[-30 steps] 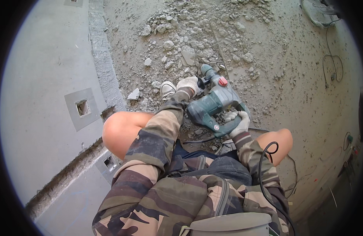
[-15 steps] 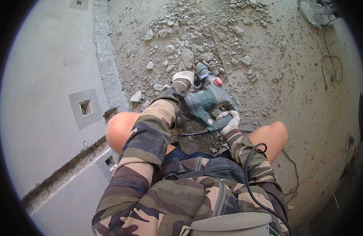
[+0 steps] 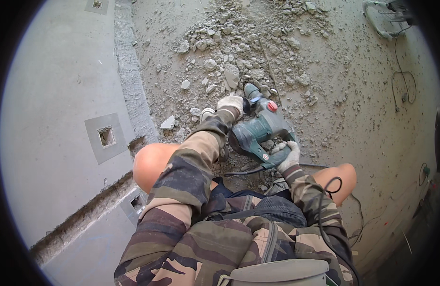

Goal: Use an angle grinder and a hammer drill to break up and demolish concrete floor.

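Observation:
A green and grey rotary hammer (image 3: 259,127) with a red knob (image 3: 272,106) lies across the middle of the view, its front end pointing away over the rubble. My left hand (image 3: 231,102), in a whitish knit glove, is closed round the black side handle near the front of the tool. Round the green rear handle (image 3: 272,157) wraps my right hand (image 3: 290,154), gloved the same way. A dark power cord (image 3: 243,172) comes off the bottom of that handle. Where the tool's tip meets the ground cannot be made out.
Broken concrete (image 3: 232,75) and dust cover the floor ahead. At left runs a pale wall (image 3: 62,95) with square box openings (image 3: 106,137) and a chipped groove (image 3: 81,212). Black cable (image 3: 404,81) trails at right, and another cord (image 3: 322,209) crosses my right sleeve.
The whole view has shifted slightly, so things sit a little lower and farther right. Against the rubble, the rotary hammer has moved slightly right. Both hands keep their hold.

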`<state>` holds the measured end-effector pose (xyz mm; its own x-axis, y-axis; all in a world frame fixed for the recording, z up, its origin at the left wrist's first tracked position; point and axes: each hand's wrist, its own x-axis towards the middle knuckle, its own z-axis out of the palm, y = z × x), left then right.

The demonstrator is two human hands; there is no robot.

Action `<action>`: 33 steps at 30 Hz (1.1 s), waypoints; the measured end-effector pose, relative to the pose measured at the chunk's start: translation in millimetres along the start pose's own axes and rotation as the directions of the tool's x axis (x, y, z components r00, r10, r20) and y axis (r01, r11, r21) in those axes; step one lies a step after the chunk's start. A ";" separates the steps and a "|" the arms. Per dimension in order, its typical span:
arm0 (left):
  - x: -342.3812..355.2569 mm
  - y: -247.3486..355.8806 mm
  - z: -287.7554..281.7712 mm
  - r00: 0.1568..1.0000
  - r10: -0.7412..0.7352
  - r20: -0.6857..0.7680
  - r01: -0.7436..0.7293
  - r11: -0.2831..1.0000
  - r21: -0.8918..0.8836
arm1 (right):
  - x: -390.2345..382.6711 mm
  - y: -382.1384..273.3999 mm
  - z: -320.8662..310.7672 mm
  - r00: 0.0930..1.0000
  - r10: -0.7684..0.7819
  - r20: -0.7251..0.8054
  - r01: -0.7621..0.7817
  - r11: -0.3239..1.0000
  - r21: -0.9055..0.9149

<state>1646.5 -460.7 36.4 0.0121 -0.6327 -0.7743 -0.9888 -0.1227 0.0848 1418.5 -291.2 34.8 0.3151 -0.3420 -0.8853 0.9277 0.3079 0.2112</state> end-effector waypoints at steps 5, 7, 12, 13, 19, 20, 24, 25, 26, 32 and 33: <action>28.9 -31.8 -15.5 0.990 0.130 0.058 -0.132 0.991 0.034 | 26.7 28.4 9.8 0.997 -0.015 -0.076 0.018 0.999 0.041; 33.8 -34.6 -17.2 0.993 0.097 0.066 -0.102 0.992 0.079 | 28.5 35.1 10.5 0.997 0.049 -0.056 -0.044 0.995 0.094; 39.1 -30.5 -23.2 0.990 0.113 0.084 -0.121 0.988 0.097 | 37.1 37.1 11.5 0.997 0.024 -0.075 -0.021 0.999 0.042; 39.2 -30.1 -24.6 0.991 0.115 0.071 -0.122 0.987 0.108 | 39.7 36.7 11.5 0.995 0.018 -0.097 -0.016 1.000 0.025; 36.3 -23.9 -26.3 0.993 0.119 0.019 -0.121 0.984 0.132 | 47.4 32.8 9.0 0.990 0.044 -0.136 -0.041 0.999 0.025; 36.2 -22.3 -26.6 0.993 0.117 0.022 -0.119 0.984 0.132 | 48.2 32.1 9.5 0.991 0.050 -0.127 -0.048 0.999 0.018; 42.4 -20.1 -29.7 0.993 0.120 -0.007 -0.117 0.978 0.171 | 53.3 30.3 13.4 0.988 0.036 -0.147 -0.036 0.999 0.003; 45.1 -21.5 -30.2 0.994 0.111 -0.015 -0.106 0.980 0.168 | 55.0 30.1 14.4 0.990 0.026 -0.140 -0.029 0.999 -0.019; 47.9 -23.2 -29.9 0.995 0.101 -0.019 -0.096 0.982 0.165 | 56.2 30.2 14.7 0.990 0.027 -0.139 -0.028 1.000 -0.010; 68.3 -32.2 -21.9 0.996 0.081 -0.048 -0.071 0.980 0.185 | 63.4 33.4 15.7 0.994 0.007 -0.110 -0.006 1.000 0.010; 70.6 -33.7 -23.0 0.996 0.070 -0.046 -0.063 0.986 0.152 | 63.7 34.9 17.6 0.995 -0.002 -0.101 0.006 0.999 0.043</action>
<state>1684.1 -518.9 -6.7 -0.0508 -0.6740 -0.7370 -0.9987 0.0351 0.0367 1474.5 -317.8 -6.9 0.2917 -0.2515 -0.9229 0.9374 0.2670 0.2235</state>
